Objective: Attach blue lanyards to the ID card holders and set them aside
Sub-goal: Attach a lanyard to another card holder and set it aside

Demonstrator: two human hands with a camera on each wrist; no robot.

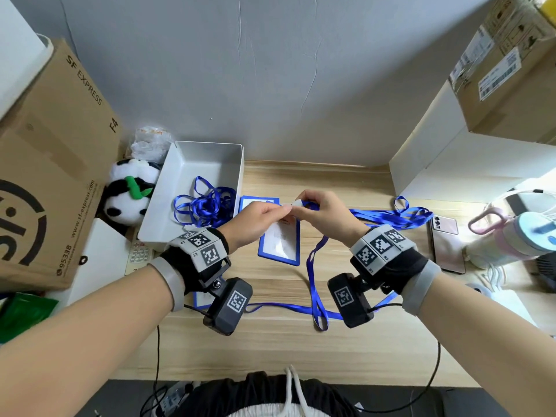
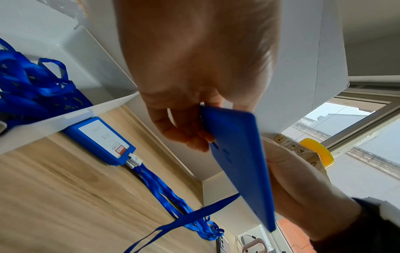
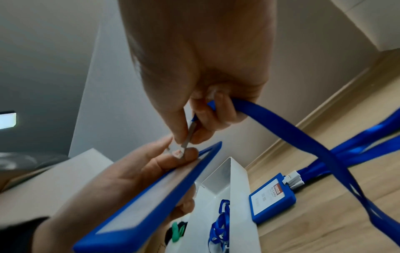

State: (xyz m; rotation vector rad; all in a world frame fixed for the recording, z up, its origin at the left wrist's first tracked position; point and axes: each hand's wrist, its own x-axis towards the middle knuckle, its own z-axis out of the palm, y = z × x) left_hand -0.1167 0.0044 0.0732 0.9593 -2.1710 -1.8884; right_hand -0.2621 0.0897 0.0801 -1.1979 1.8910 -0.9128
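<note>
Above the wooden table, my left hand [image 1: 281, 209] pinches the top edge of a blue ID card holder [image 1: 279, 245], which hangs tilted; its back shows in the left wrist view [image 2: 238, 162]. My right hand [image 1: 298, 205] pinches the white clip [image 3: 190, 135] of a blue lanyard [image 1: 313, 266] against the holder's top edge [image 3: 151, 196]. The strap trails down to the table's front. A stack of holders with lanyards attached [image 1: 258, 201] lies flat beside the bin, straps [image 1: 391, 215] running right.
A white bin [image 1: 207, 155] at the back left holds several loose blue lanyards [image 1: 204, 203]. A cardboard box [image 1: 45, 176] and panda plush [image 1: 129, 194] stand left. A phone [image 1: 446, 242] and a bottle [image 1: 511, 236] sit right. Another holder [image 1: 201, 297] lies under my left wrist.
</note>
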